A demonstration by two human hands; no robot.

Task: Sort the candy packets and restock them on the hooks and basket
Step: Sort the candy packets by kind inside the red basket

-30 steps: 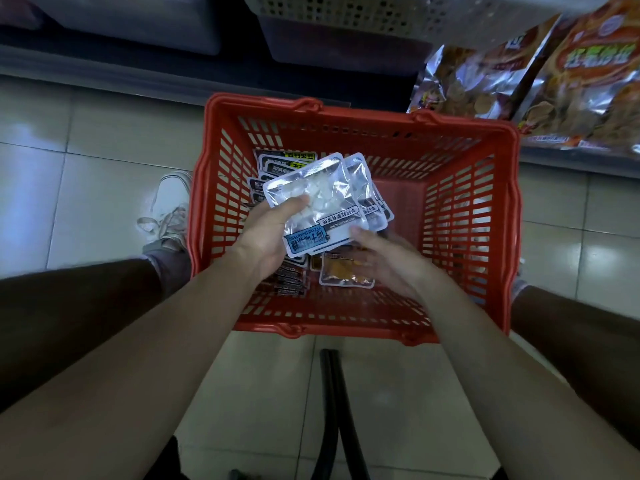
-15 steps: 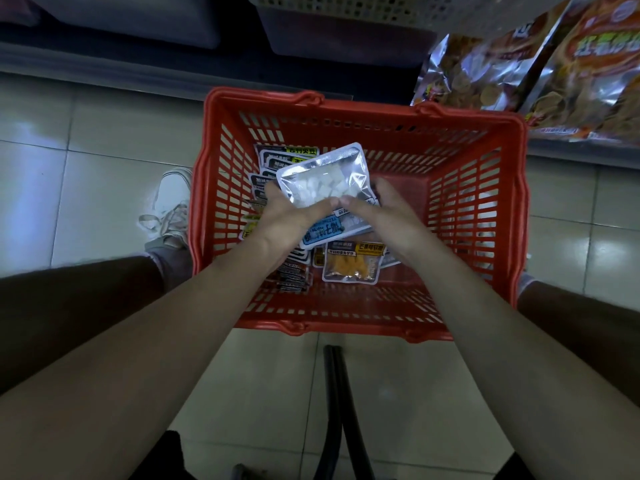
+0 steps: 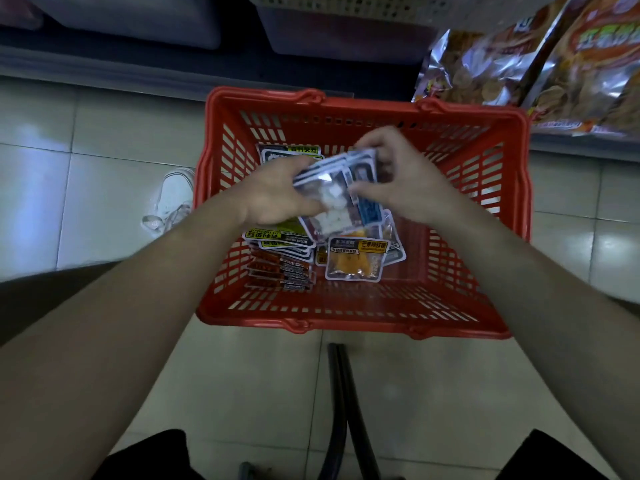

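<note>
head cam | left hand has fingers wrapped round a stack of candy packets | right hand pinches the same stack from the other side | stack's held between both sets of fingers, over the red basket | below the fingers, a yellow packet lies on the basket floor

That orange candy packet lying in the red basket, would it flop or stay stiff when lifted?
Probably floppy: the orange candy packet is a thin flat pouch. Likely light: it is small and flat. Its glossy film may slip.
</note>
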